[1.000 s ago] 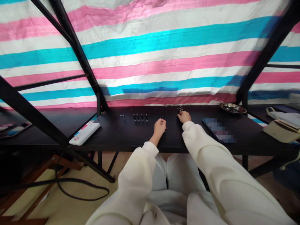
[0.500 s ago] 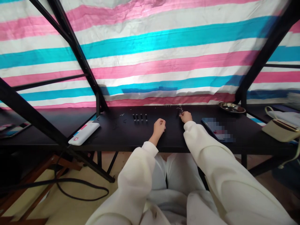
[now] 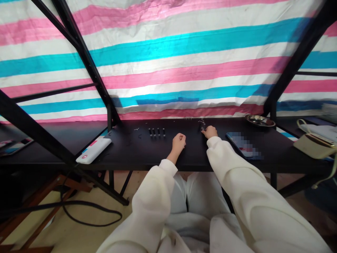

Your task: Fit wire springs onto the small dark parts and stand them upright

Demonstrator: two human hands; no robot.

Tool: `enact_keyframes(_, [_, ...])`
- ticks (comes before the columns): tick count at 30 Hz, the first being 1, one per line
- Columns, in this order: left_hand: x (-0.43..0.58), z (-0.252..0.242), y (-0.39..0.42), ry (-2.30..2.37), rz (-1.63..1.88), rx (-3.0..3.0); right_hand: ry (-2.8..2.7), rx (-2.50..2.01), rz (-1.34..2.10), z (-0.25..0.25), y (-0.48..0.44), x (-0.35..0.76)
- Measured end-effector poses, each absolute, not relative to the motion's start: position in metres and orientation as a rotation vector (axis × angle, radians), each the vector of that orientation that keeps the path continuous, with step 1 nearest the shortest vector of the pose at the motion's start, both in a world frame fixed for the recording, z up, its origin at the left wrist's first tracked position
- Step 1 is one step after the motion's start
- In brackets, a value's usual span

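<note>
My left hand (image 3: 179,142) rests on the black table (image 3: 195,154) with its fingers curled closed; whatever they may hold is hidden. Farther right, my right hand (image 3: 210,131) reaches toward the back, thumb and fingers close to a small dark item (image 3: 203,125). Whether the fingertips grip that item is too small to tell. Several short black cylinders with pale ends, one of them a cylinder (image 3: 158,132), stand in a row to the left of my left hand. Thin pale scraps (image 3: 201,121) lie behind the dark item.
A white power bank (image 3: 94,151) lies at the left, a phone (image 3: 243,146) right of my right hand. Behind it sits a round metal dish (image 3: 260,120). At the far right is a beige bag (image 3: 314,144). Black metal posts (image 3: 89,66) frame the table.
My right hand has shifted slightly right, and its fingers have drawn back a little from the small dark item, which shows more. My left hand stays in place.
</note>
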State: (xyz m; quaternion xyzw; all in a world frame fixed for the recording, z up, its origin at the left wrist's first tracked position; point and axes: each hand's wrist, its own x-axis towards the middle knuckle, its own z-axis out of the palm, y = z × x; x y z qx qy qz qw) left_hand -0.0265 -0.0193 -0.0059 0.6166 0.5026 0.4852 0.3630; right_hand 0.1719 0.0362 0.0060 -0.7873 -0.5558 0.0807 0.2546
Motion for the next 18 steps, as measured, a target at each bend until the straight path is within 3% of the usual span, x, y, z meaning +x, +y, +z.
enact_keyframes(9, [-0.026, -0.003, -0.022, 1.285, 1.271, 1.581, -1.142, -2.028, -0.032, 0.004, -0.008, 0.189])
enact_keyframes(18, [-0.027, -0.005, -0.021, 1.293, 1.266, 1.602, -1.043, -2.104, 0.033, 0.005, -0.018, 0.189])
